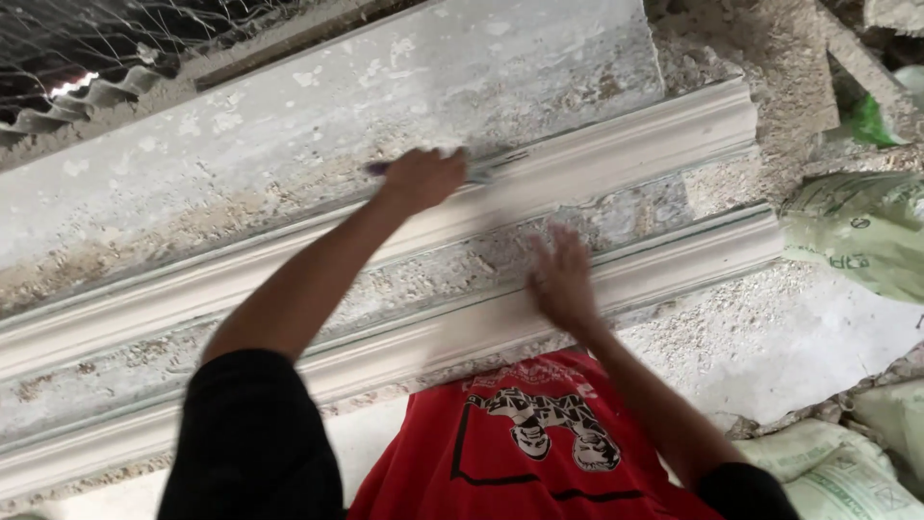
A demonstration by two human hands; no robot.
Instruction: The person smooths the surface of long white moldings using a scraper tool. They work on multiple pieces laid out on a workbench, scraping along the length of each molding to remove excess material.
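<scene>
My left hand [423, 178] is shut on a thin tool with a purple handle [377, 169], and its blurred metal blade [489, 173] lies along the top edge of a long white plaster moulding [635, 144]. My right hand [563, 281] rests flat, fingers spread, on a second white moulding [703, 252] that runs parallel and nearer to me. Between the two mouldings is a rough strip covered in plaster crumbs [433, 274]. Both arms wear black sleeves, and my red shirt with a printed graphic [539, 438] fills the bottom of the view.
Behind the mouldings lies a wide grey, plaster-stained slab [289, 106]. Wire mesh [106, 34] and a corrugated sheet [58, 106] are at the top left. Pale green sacks [857, 231] sit at the right, more sacks [828, 472] at the bottom right. Crumbly debris [760, 58] lies at the top right.
</scene>
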